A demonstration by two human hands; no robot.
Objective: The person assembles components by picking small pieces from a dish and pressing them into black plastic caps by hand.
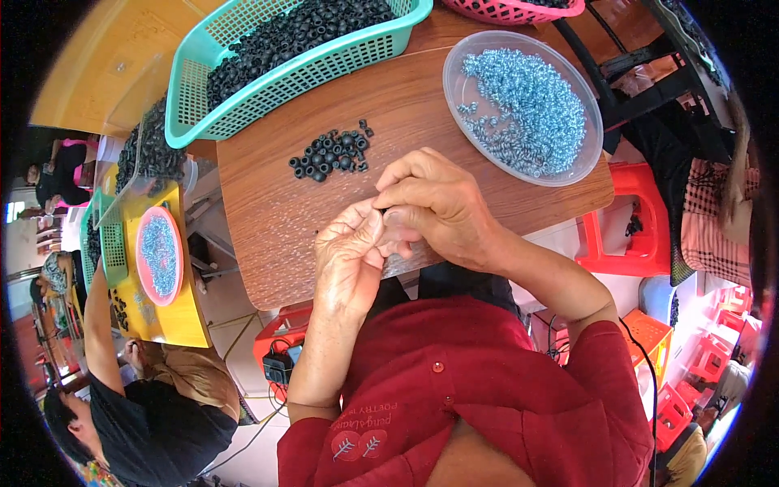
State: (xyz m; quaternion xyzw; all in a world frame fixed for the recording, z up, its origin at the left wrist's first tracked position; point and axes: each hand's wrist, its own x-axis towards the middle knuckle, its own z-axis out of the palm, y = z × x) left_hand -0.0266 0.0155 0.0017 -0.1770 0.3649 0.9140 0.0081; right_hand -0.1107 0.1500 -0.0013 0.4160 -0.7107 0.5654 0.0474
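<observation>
My left hand point(347, 252) and my right hand point(442, 207) meet over the near part of the brown wooden table point(264, 231). Their fingertips are pinched together around a small black piece point(383, 211), mostly hidden by the fingers. Just beyond my hands lies a loose pile of small round black pieces point(333, 152), some showing holes. To the right of the pile, a clear round plastic tray point(596, 134) holds many small translucent blue ring-like pieces point(531, 109).
A teal perforated basket point(300, 84) full of black pieces stands at the far left, with a pink basket point(519, 11) at the far edge. A red stool point(625, 219) is on the right. Another person point(162, 422) works at a yellow table point(182, 284) on the left.
</observation>
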